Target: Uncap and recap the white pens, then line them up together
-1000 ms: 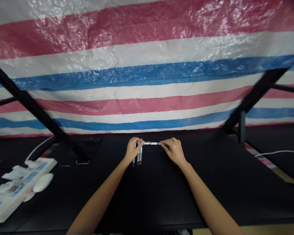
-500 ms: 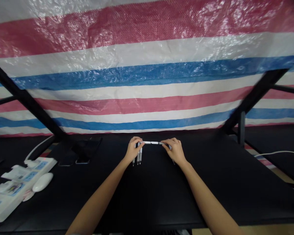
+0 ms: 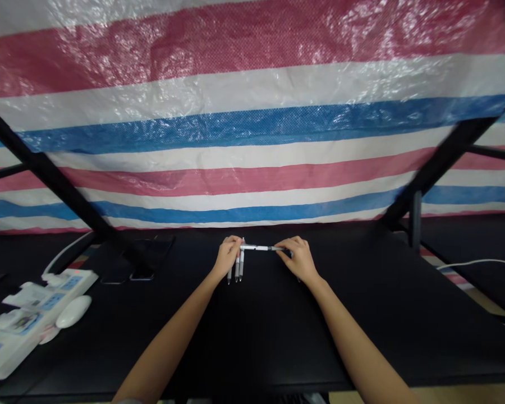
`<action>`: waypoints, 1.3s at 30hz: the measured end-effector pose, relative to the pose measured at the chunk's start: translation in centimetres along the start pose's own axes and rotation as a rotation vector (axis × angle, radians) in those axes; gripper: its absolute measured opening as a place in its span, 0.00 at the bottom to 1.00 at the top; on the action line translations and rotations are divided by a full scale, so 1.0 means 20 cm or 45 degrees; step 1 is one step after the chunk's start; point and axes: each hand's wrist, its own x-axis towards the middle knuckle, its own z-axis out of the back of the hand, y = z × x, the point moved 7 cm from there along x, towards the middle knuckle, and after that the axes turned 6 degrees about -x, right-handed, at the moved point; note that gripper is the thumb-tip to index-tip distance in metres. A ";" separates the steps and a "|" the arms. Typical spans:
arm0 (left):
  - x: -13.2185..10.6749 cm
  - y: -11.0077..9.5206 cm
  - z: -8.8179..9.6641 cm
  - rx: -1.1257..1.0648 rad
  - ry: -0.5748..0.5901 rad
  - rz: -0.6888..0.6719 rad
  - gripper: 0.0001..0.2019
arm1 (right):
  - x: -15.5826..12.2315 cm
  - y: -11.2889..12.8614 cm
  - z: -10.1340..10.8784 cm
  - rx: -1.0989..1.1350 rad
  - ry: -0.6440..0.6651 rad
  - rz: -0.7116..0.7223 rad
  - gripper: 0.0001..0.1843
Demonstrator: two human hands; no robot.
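A white pen [image 3: 258,247] is held level between both hands above the black table [image 3: 252,331]. My left hand [image 3: 226,256] pinches its left end, and the same hand grips a bunch of three pens [image 3: 237,268] that hang down from the fist. My right hand [image 3: 298,259] pinches the pen's darker right end with curled fingers. Both forearms reach in from the bottom edge.
A white power strip [image 3: 29,314] with plugs and a white mouse [image 3: 73,311] lie at the left. Two dark phones [image 3: 145,261] rest at the back left. Black frame struts [image 3: 46,171] cross a striped tarp [image 3: 252,112]. White cables [image 3: 475,262] run at the right.
The hands have hardly moved. More of the pen's dark right end shows beyond my right fingers than one second ago.
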 end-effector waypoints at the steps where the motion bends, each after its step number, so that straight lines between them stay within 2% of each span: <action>1: 0.00 0.00 0.00 -0.010 -0.008 0.008 0.27 | 0.00 0.00 0.00 0.004 0.000 -0.001 0.06; 12: 0.01 0.05 0.04 -0.335 -0.102 0.126 0.24 | 0.00 -0.03 0.01 -0.050 -0.020 -0.074 0.06; 24: 0.00 0.04 0.07 -0.286 -0.180 0.122 0.21 | 0.00 -0.08 0.04 -0.112 -0.082 -0.161 0.06; 39: -0.01 0.07 0.09 -0.367 -0.240 0.181 0.21 | 0.00 -0.08 0.06 -0.180 -0.138 -0.163 0.06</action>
